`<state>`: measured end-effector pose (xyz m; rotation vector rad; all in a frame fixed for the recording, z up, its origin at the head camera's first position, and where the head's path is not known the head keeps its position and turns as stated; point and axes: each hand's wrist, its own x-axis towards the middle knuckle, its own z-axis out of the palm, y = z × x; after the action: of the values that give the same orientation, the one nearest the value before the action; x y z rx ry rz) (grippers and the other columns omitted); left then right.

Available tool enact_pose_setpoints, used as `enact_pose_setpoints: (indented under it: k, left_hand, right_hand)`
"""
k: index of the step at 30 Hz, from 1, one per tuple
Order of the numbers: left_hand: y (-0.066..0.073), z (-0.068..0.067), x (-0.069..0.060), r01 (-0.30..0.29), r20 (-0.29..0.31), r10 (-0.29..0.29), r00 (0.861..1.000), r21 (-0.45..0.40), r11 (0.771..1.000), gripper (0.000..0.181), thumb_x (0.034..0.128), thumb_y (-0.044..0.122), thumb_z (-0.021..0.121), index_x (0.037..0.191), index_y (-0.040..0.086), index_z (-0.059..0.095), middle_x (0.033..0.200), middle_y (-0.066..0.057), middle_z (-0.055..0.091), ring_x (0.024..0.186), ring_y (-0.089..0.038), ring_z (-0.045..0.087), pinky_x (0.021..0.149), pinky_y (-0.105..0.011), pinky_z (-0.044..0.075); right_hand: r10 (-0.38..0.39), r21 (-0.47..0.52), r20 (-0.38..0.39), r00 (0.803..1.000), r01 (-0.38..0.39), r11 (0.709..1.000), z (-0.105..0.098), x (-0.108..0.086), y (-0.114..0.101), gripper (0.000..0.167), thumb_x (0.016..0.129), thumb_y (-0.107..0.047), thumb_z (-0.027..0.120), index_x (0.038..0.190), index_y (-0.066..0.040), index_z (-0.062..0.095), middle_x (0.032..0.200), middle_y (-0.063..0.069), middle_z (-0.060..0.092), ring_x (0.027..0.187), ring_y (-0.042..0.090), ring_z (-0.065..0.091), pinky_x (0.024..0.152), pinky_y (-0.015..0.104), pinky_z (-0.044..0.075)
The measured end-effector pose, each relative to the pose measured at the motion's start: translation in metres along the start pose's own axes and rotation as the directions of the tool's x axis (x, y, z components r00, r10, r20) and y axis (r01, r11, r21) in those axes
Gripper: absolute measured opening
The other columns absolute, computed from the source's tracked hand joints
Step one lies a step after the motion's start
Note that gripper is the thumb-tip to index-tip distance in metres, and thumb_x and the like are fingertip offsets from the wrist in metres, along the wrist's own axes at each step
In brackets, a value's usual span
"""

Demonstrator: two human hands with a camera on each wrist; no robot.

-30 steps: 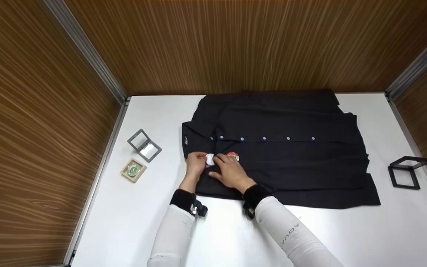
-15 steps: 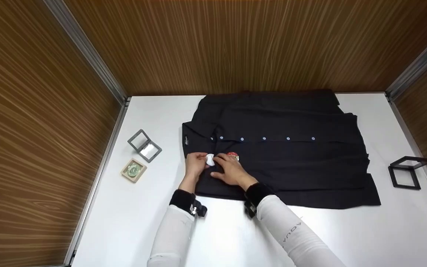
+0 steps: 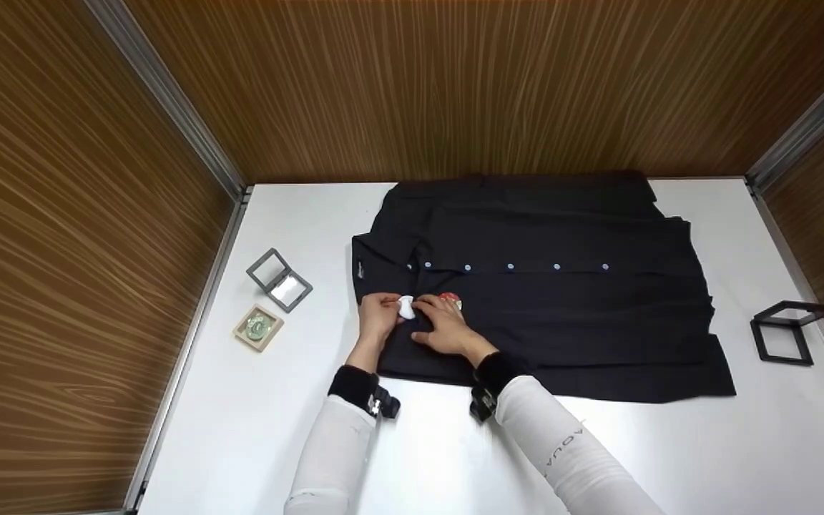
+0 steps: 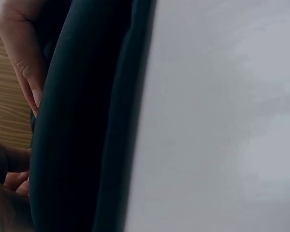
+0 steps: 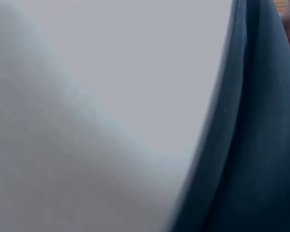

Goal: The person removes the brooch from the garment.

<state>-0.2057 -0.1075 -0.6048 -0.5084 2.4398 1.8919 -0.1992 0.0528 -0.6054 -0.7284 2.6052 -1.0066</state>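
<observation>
Brown wood-grain panels (image 3: 455,86) wall in your white tabletop (image 3: 197,429) left, back and right; its surface shows on the near side and both flanks of the black cloth button-up shirt (image 3: 562,315), whose far edge meets the back panel. The shirt lies flat, collar leftward, with a row of small pale buttons (image 3: 510,267). Your right hand (image 3: 450,330) is over it, thumb apart from fingers, partly covering a round red patterned badge (image 3: 449,297). Your left hand (image 3: 378,316) pinches the left side of a flat white disc (image 3: 406,308) over the shirt near the collar; your right fingertips reach its right edge, contact unclear.
</observation>
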Motion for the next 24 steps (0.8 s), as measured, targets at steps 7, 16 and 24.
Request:
enact_pose_setpoints:
  k: [7,16,24]
  left_hand:
    - [-0.0007,-0.0024,0.0019,0.071,0.036,-0.068,0.997,-0.101,0.992,0.017,0.0882,-0.011,0.06,0.103,-0.013,0.067,0.093,-0.022,0.069,0.074,-0.018,0.065,0.058,-0.024,0.056]
    - [-0.0025,-0.0005,0.0033,0.017,0.024,-0.016,1.0,-0.033,0.999,0.017,0.0896,-0.007,0.06,0.104,-0.011,0.069,0.093,-0.02,0.07,0.071,-0.019,0.066,0.057,-0.023,0.056]
    - [-0.0047,-0.0023,0.0035,-0.107,0.029,0.105,0.994,0.067,0.992,0.02,0.0798,-0.011,0.066,0.099,-0.012,0.07,0.084,-0.019,0.071,0.064,-0.019,0.068,0.054,-0.023,0.056]
  right_hand:
    - [-0.01,0.024,-0.008,1.0,0.01,1.0,0.0004,0.0012,0.0017,0.057,0.084,-0.015,0.068,0.137,0.0,0.053,0.142,0.017,0.043,0.134,0.036,0.034,0.114,0.053,0.016]
    - [0.016,0.085,0.012,1.0,-0.017,0.996,-0.0042,-0.0005,0.0014,0.058,0.085,-0.015,0.067,0.14,-0.002,0.051,0.144,0.015,0.042,0.136,0.035,0.032,0.115,0.051,0.016]
    - [-0.009,0.026,0.006,1.0,0.009,1.0,-0.0044,-0.0039,0.0018,0.061,0.084,-0.015,0.07,0.141,-0.003,0.05,0.145,0.014,0.043,0.135,0.034,0.035,0.115,0.052,0.018]
